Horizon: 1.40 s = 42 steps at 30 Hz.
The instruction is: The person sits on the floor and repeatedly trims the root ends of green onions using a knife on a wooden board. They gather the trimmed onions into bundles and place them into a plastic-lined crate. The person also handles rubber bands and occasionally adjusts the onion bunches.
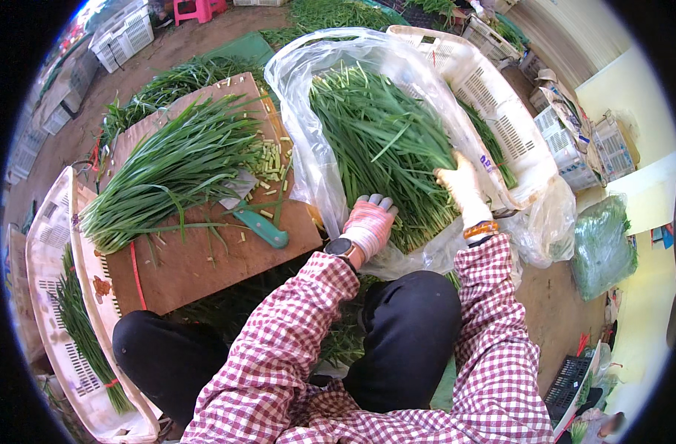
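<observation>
Long green leafy stalks, like garlic chives (382,139), fill a crate lined with a clear plastic bag (310,116). My left hand (371,222), in a pink and grey glove, rests at the near left edge of the greens, fingers partly hidden against them. My right hand (459,180), in a pale glove, lies at the right side of the greens with thumb and fingers against the stalks; its grip is unclear. On a brown board (205,277) to the left lie a loose pile of the same greens (171,161), a knife with a teal handle (262,226) and cut stem ends (268,161).
White plastic crates stand at the left (49,266) and right (515,127), each holding greens. A filled plastic bag (604,244) and a black basket (568,383) are at the far right. More greens (199,75) lie beyond the board. A pink stool (199,10) stands at the back.
</observation>
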### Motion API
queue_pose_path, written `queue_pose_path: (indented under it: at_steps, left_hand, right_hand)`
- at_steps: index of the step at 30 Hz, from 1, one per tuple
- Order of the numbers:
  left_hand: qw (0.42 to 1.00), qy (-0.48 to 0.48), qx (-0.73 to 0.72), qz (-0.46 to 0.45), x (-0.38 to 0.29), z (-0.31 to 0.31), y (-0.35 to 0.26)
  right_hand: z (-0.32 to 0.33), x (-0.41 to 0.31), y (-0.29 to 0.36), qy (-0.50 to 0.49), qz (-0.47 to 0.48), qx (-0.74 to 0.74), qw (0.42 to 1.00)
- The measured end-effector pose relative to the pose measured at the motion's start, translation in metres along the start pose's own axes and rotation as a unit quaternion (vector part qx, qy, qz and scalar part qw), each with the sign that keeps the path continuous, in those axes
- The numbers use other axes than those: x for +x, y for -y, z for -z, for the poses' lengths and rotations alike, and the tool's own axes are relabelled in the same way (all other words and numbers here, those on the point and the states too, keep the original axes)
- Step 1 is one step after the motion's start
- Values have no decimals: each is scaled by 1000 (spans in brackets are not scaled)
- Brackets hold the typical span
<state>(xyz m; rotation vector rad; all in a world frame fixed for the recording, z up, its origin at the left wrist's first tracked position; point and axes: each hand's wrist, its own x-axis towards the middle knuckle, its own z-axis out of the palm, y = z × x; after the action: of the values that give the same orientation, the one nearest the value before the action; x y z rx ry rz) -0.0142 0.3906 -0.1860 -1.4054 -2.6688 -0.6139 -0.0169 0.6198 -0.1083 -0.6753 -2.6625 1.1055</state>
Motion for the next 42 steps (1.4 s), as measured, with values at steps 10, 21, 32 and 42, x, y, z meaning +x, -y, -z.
queue_pose_path:
  at_steps: [10, 21, 32, 42]
  left_hand:
    - [981, -126, -148, 16, -19, -7, 6]
    - [996, -60, -61, 33, -44, -6, 6]
    - [988, -77, -122, 50, -49, -9, 11]
    - [968, -12, -228, 101, -46, 5, 12]
  right_hand:
    - [50, -44, 43, 77, 18, 286, 955]
    - [-93, -78, -6, 55, 71, -135, 987]
    - [-62, -49, 26, 40, 18, -244, 969]
    - [46, -41, 21, -9, 15, -205, 979]
